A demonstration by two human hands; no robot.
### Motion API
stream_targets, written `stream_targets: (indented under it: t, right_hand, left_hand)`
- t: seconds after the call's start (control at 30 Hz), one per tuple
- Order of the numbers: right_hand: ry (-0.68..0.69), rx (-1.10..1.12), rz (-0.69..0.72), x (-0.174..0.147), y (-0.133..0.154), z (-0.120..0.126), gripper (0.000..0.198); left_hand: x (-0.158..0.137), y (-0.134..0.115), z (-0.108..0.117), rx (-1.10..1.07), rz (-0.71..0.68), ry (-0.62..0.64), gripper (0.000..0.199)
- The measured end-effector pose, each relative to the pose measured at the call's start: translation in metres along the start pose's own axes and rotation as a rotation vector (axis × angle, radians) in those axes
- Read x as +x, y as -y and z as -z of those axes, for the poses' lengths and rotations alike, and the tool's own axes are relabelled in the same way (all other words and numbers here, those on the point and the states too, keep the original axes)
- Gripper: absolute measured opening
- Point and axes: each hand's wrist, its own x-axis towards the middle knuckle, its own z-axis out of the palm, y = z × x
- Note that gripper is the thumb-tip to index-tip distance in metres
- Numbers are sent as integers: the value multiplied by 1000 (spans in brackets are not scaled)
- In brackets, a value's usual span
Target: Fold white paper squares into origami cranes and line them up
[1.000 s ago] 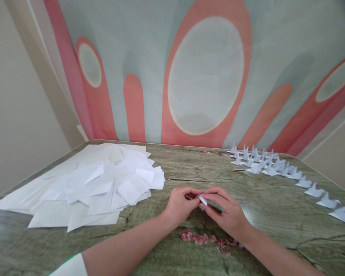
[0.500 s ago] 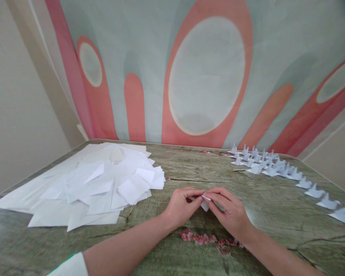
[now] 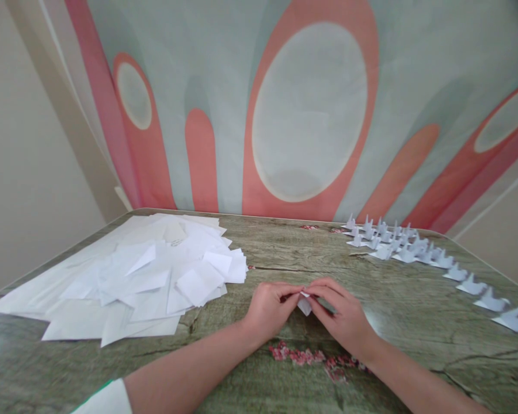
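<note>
A small folded piece of white paper (image 3: 304,306) is pinched between my two hands, just above the table. My left hand (image 3: 270,306) grips its upper left edge between thumb and fingers. From the other side, my right hand (image 3: 339,310) pinches the same edge, and the fingertips of both hands nearly meet. The lower part of the paper hangs below them as a small flap. Its upper folds are mostly hidden by my fingers.
A wide heap of loose white paper sheets (image 3: 133,282) covers the table's left side. Several folded paper cranes (image 3: 418,250) stand in rows along the right. The wood-patterned table (image 3: 276,241) has printed pink flowers and meets a patterned backdrop (image 3: 228,132) behind.
Both hands have shifted slightly left with the folded paper. A little more of its hanging flap shows beneath my fingers.
</note>
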Motion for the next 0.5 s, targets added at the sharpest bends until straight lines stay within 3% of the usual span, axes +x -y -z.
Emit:
stream_targets:
  t: [0.2, 0.5]
  right_hand:
    - [91, 67, -136, 0, -5, -2, 14]
    - [191, -14, -126, -1, -10, -3, 17]
  left_hand:
    - [3, 6, 2, 187, -60, 14, 15]
    - [5, 6, 5, 485, -214, 81, 11]
